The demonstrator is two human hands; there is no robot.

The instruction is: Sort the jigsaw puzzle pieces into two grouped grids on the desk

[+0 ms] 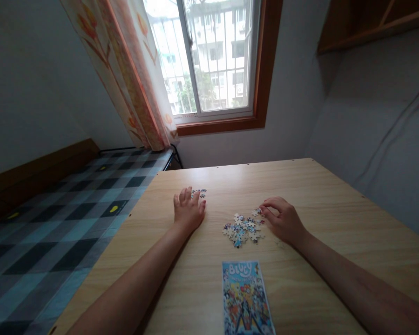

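My left hand (187, 210) lies flat on the wooden table (328, 204), fingers stretched out, its fingertips touching a small joined cluster of puzzle pieces (199, 192). My right hand (282, 218) rests to the right with curled fingers, the fingertips pinched at the upper right edge of a loose pile of puzzle pieces (243, 229). Whether a piece sits between those fingers is too small to tell. A colourful puzzle picture card (246, 298) lies flat near the table's front edge, below the pile.
A bed with a blue and black checked cover (66, 218) runs along the table's left side. Behind the table are a window (212, 56), a flowered curtain (132, 79) and grey walls. A wooden shelf (373, 23) hangs at the upper right.
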